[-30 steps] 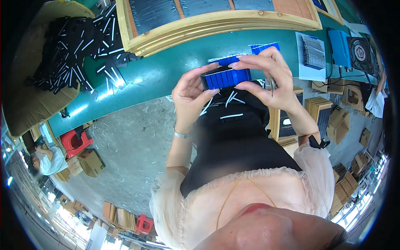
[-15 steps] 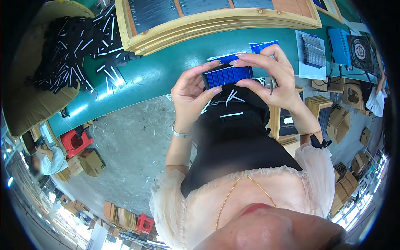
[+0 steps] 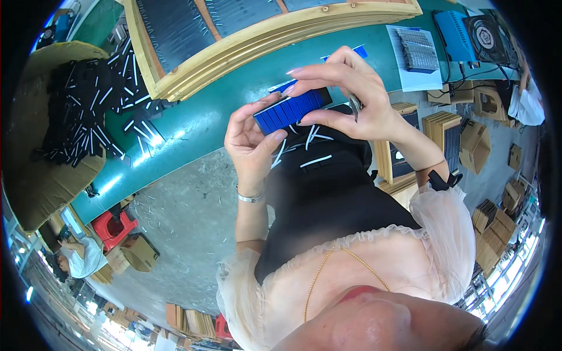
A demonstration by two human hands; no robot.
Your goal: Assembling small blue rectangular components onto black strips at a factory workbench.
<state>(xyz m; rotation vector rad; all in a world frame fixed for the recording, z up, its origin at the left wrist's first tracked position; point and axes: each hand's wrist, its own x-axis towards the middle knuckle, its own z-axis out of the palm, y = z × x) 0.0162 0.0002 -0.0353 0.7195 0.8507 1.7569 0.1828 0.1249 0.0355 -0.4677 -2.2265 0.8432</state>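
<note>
A blue ribbed block (image 3: 288, 112) with a black right end hangs tilted above my lap, its right end higher. My left hand (image 3: 250, 136) is closed on its left end, thumb below and fingers on the top edge. At the other end my right hand (image 3: 364, 96) grips it between a thumb underneath and fingertips above. A small thin metal piece (image 3: 355, 106) is tucked in the right palm; its kind cannot be made out. More blue ribbed pieces (image 3: 361, 51) lie on the green table beyond the hands, partly hidden. Several white strips (image 3: 316, 161) rest on my black apron.
A wooden frame (image 3: 246, 51) with dark panels stands on the green table (image 3: 199, 126). Black and white strips (image 3: 88, 111) heap by a cardboard box (image 3: 58, 190) at left. Grey finned pieces (image 3: 418, 51) and a blue device (image 3: 453, 36) are at right. A person (image 3: 85, 257) sits far left.
The block has tilted, its left end dropping, and both hands have moved slightly left with it. More of its black right end shows. The whole view has shifted and turned a little.
</note>
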